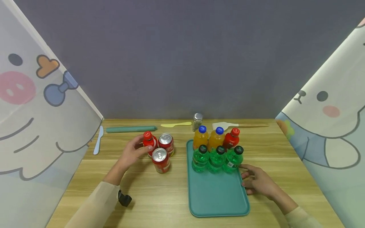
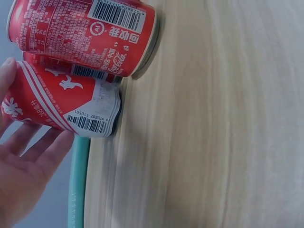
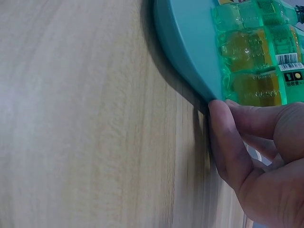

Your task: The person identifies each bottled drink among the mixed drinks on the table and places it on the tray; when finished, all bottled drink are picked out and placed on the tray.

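Observation:
My left hand (image 1: 131,153) grips a red drink bottle (image 1: 148,144) with a red cap, thumb in front and fingers behind. Its base is by the wooden table in the left wrist view. Beside it stand two red soda cans, one behind (image 1: 166,144) and one in front (image 1: 161,161). My right hand (image 1: 258,182) has its curled fingers at the right rim of the teal tray (image 1: 218,196), the fingertips pinching that rim. On the tray's far part are three green bottles (image 1: 216,158), two orange juice bottles (image 1: 216,141) and a red bottle (image 1: 231,139).
Along the back lie a green rolling pin (image 1: 129,129), a yellow knife (image 1: 175,124) and a white spatula (image 1: 225,125) with a wooden handle. A shaker (image 1: 197,121) stands behind the tray. A pale blue knife (image 1: 98,141) lies far left. Partition walls enclose the table.

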Action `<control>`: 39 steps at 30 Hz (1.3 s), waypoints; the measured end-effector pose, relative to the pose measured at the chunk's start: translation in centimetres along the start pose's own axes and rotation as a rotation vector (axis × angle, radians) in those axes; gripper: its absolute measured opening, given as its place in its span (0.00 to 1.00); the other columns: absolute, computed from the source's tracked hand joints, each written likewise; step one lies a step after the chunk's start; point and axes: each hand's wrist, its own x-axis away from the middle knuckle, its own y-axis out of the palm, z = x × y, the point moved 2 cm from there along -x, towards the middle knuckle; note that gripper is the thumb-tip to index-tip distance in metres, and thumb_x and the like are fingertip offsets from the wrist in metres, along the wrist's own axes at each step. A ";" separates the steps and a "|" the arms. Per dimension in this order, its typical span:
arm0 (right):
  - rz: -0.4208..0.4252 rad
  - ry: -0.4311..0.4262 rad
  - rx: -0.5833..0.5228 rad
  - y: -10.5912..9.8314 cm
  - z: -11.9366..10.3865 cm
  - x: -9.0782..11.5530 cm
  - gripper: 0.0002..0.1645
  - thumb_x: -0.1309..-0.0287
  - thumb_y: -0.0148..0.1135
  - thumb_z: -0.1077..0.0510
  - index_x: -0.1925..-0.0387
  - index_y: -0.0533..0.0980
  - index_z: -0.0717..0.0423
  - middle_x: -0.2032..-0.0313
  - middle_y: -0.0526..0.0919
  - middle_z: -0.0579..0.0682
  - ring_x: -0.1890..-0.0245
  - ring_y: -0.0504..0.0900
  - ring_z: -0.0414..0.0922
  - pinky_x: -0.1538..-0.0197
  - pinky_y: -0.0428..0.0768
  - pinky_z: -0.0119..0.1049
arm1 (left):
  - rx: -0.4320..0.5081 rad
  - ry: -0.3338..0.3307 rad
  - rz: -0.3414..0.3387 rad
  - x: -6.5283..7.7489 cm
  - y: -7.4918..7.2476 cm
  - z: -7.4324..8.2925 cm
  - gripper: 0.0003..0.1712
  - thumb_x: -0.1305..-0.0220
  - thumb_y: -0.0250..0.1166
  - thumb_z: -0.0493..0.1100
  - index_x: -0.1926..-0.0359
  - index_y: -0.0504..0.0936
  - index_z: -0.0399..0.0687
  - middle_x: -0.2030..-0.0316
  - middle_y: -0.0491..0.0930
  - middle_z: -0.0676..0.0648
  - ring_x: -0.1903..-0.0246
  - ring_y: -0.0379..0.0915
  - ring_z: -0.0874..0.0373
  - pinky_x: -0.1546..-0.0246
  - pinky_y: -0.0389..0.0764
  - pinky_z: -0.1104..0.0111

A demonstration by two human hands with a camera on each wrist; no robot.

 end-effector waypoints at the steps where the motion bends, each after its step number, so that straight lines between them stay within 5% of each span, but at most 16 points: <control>1: 0.001 -0.001 -0.001 0.0 0.0 0.0 0.48 0.41 0.67 0.71 0.24 0.55 0.69 0.53 0.76 0.64 0.67 0.82 0.49 0.68 0.89 0.48 | 0.002 -0.003 0.010 0.1 -0.1 0.0 0.33 0.34 0.72 0.43 0.31 0.73 0.44 0.39 0.79 0.36 0.40 0.77 0.36 0.43 0.80 0.58; 10: 0.014 0.006 0.005 0.2 -0.3 -0.2 0.47 0.41 0.66 0.72 0.24 0.57 0.68 0.54 0.77 0.64 0.66 0.82 0.50 0.69 0.89 0.48 | 0.012 -0.029 0.079 1.6 -1.2 -0.4 0.34 0.36 0.74 0.43 0.32 0.74 0.42 0.39 0.79 0.34 0.44 0.78 0.35 0.52 0.83 0.70; 20: -0.007 0.015 -0.019 0.4 -0.4 0.2 0.46 0.40 0.65 0.72 0.24 0.56 0.69 0.55 0.76 0.64 0.68 0.82 0.50 0.69 0.89 0.48 | -0.091 -0.065 0.172 5.5 -2.2 0.0 0.33 0.39 0.77 0.44 0.35 0.77 0.43 0.41 0.81 0.39 0.46 0.81 0.45 0.51 0.82 0.71; 27: 0.000 0.013 -0.015 0.3 -0.3 0.4 0.46 0.41 0.65 0.72 0.24 0.56 0.70 0.55 0.76 0.64 0.68 0.82 0.50 0.69 0.89 0.48 | -0.131 -0.053 0.207 8.2 -3.1 2.2 0.31 0.41 0.78 0.44 0.38 0.78 0.45 0.47 0.81 0.56 0.54 0.81 0.66 0.60 0.85 0.68; 32: 0.005 0.009 -0.013 0.3 -0.2 0.4 0.47 0.41 0.65 0.72 0.24 0.56 0.69 0.54 0.76 0.64 0.67 0.82 0.50 0.69 0.89 0.48 | -0.158 -0.037 0.199 9.6 -3.7 4.2 0.30 0.41 0.78 0.44 0.39 0.79 0.45 0.49 0.81 0.59 0.56 0.82 0.66 0.62 0.85 0.66; 39: 0.008 0.007 -0.009 0.1 -0.2 0.5 0.47 0.41 0.65 0.72 0.24 0.56 0.69 0.54 0.77 0.65 0.67 0.83 0.51 0.69 0.89 0.49 | -0.164 -0.038 0.158 11.3 -2.8 7.3 0.30 0.41 0.78 0.45 0.39 0.80 0.50 0.48 0.82 0.52 0.55 0.83 0.60 0.63 0.87 0.64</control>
